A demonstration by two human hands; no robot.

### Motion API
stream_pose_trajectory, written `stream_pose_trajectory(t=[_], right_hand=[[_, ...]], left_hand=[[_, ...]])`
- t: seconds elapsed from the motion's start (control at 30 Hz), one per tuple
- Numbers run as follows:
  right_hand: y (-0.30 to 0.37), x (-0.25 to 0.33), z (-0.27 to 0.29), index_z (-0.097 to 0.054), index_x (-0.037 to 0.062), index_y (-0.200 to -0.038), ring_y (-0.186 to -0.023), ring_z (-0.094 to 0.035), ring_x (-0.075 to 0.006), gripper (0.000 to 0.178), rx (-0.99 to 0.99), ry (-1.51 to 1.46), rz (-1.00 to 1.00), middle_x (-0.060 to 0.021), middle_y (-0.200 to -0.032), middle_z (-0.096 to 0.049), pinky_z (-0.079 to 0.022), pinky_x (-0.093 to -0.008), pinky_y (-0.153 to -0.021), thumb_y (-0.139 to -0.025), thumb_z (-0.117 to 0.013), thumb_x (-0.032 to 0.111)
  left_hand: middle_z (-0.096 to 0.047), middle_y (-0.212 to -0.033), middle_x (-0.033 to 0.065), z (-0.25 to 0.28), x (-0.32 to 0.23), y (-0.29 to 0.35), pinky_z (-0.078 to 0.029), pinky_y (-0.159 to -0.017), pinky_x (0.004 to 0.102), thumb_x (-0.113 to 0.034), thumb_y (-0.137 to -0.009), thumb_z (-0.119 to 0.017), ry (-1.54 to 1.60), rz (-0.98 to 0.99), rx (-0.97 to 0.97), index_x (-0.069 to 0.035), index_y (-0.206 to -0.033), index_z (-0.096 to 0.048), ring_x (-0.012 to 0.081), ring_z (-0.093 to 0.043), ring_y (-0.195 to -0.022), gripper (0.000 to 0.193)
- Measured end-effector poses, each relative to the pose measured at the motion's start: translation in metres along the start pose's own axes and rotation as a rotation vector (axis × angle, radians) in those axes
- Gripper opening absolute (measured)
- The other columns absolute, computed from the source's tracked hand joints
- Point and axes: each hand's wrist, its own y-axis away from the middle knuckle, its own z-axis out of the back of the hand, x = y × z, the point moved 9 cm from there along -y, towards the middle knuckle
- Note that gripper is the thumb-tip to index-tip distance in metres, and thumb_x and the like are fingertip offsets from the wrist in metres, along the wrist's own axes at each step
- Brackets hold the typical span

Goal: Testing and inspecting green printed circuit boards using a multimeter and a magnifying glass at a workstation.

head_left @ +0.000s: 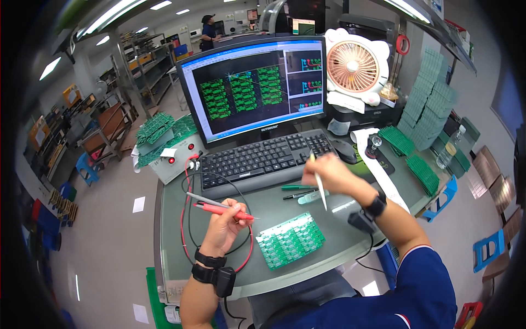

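My left hand is closed on a red test probe, its metal tip pointing right over the desk. A grey probe lies alongside it in the same hand. My right hand grips a slim pale stick pointing down toward the desk; its exact kind does not show. Between and below my hands, a green circuit board panel rests flat, with repeated rows of small white-marked boards. Neither hand touches it.
Behind stand a keyboard and a monitor showing a green board layout. Pens lie beyond the panel. A mouse, a white paper strip, board stacks and a bottle are at right. Probe leads loop at left.
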Motion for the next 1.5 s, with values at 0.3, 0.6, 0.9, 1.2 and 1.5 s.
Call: stream_pose_trajectory(t=[0.3,0.6,0.9,1.2,1.5], right_hand=[[0.054,0.118,-0.016,-0.047,0.0081,-0.118,-0.106,-0.06,-0.0284,0.077,0.189,0.021,0.375,-0.009,-0.105,-0.063,-0.035,-0.0501,-0.1,-0.062,-0.084,0.046],[0.061,0.124,0.031,-0.051,0.0093,-0.117,-0.122,-0.051,-0.0253,0.07,0.058,0.024,0.335,-0.0085,-0.132,-0.052,-0.032,-0.0513,-0.104,-0.066,-0.082,0.046],[0.066,0.119,0.036,-0.036,0.0035,-0.127,-0.121,-0.051,-0.028,0.081,-0.403,-0.919,0.23,-0.0141,-0.133,-0.048,-0.038,-0.0382,-0.105,-0.069,-0.088,0.028],[0.118,0.079,0.095,-0.044,0.006,-0.129,-0.125,-0.048,-0.0264,0.082,-0.477,-0.93,0.286,-0.0126,-0.136,-0.046,-0.041,-0.0395,-0.102,-0.065,-0.089,0.032],[0.33,-0.241,0.152,-0.058,0.0151,-0.118,-0.112,-0.054,-0.0326,0.077,-0.455,0.261,-1.01,-0.013,-0.106,-0.062,-0.037,-0.0491,-0.092,-0.059,-0.082,0.059]], left_hand=[[-0.063,-0.093,0.0153,-0.013,-0.011,-0.006,-0.05,-0.074,0.0338,-0.033,-0.095,-0.035,-0.147,-0.034,0.169,-0.002,-0.081,-0.058,0.0213,-0.06,-0.083,0.042],[-0.065,-0.111,0.0175,-0.045,0.008,0.004,-0.037,-0.101,0.0376,-0.035,-0.093,-0.036,-0.585,-0.011,0.361,0.004,-0.087,-0.068,0.0261,-0.056,-0.11,0.05],[-0.065,-0.093,0.0114,-0.064,-0.019,0.021,-0.053,-0.082,0.038,-0.03,-0.096,-0.042,0.008,-0.089,0.187,0.0,-0.085,-0.059,0.0245,-0.064,-0.088,0.036],[-0.064,-0.092,0.0115,-0.055,-0.016,0.02,-0.046,-0.063,0.0309,-0.032,-0.092,-0.044,-0.247,-0.103,0.205,-0.002,-0.074,-0.056,0.0183,-0.056,-0.074,0.037],[-0.048,-0.058,0.0018,0.111,-0.035,0.037,-0.025,-0.036,0.0203,-0.031,-0.094,-0.058,-0.596,0.068,-0.399,-0.009,-0.07,-0.05,0.0062,-0.036,-0.039,0.034]])
